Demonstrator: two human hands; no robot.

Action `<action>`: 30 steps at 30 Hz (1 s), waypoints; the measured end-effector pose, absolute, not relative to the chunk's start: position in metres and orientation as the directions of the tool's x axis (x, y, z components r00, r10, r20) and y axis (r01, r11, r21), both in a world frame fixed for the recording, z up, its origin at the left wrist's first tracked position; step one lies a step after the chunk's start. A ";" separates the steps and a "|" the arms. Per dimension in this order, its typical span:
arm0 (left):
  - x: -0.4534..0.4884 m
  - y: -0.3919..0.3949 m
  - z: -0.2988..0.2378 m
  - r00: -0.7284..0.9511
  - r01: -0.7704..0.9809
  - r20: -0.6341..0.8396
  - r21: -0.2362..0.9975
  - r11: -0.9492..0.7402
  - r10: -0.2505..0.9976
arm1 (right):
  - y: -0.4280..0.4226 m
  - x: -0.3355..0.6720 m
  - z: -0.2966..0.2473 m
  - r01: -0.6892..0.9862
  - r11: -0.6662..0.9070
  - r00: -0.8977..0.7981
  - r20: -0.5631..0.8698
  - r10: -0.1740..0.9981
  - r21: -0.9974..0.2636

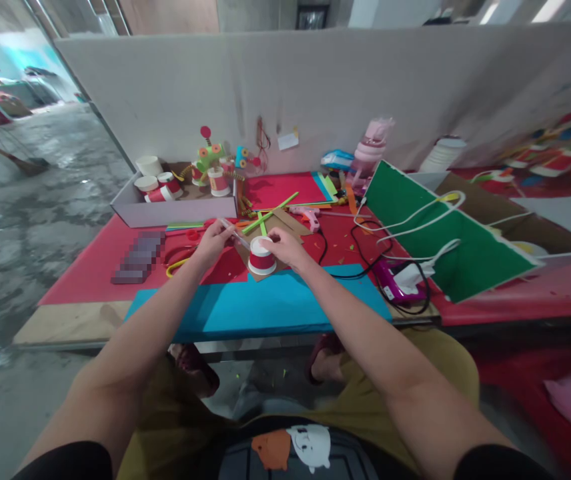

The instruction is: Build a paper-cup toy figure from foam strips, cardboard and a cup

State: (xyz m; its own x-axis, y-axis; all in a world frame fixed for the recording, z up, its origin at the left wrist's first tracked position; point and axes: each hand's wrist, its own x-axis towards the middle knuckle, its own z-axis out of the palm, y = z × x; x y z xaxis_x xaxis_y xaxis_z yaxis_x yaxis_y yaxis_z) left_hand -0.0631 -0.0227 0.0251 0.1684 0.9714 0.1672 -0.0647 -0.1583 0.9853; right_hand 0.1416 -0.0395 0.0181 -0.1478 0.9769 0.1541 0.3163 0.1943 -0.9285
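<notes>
An upturned white paper cup [261,261] with a red band stands on a piece of brown cardboard [290,223]. My right hand [285,248] grips its upper right side with thumb and fingers. My left hand [213,243] is closed around a slim, translucent stick [235,233], whose far end points at the cup's left side; whether it touches the cup I cannot tell. Bright green paper strips [271,213] lie just behind the cup. A pink glue gun [309,217] rests behind my right hand.
At the back left, a white box [175,212] holds cups and a paper figure. Yellow-handled scissors [178,267] lie by my left forearm. A green board [445,233], white cables and a purple power strip [399,283] occupy the right. Blue sheet [260,310] covers the front edge.
</notes>
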 end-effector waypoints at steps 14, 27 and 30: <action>-0.057 -0.081 0.020 -0.124 0.096 0.310 0.949 -0.299 0.943 | -0.041 0.142 0.021 0.354 0.160 -0.135 0.119 0.984 -0.922; -0.034 -0.129 0.022 -0.165 0.465 0.515 0.793 -0.394 0.841 | -0.041 0.140 0.020 0.299 0.152 -0.136 0.115 0.984 -0.942; -0.026 -0.139 0.023 -0.155 0.509 0.536 0.763 -0.398 0.830 | -0.040 0.140 0.019 0.314 0.170 -0.140 0.132 0.981 -0.934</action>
State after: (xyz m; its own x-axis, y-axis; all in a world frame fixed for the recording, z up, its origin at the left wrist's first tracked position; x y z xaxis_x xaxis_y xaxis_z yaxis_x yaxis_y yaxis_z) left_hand -0.0264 -0.1393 0.0228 -0.1546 0.8299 0.5360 0.5092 -0.3980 0.7631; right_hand 0.1404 -0.0397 0.0187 -0.1403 0.9813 0.1316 0.3145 0.1702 -0.9339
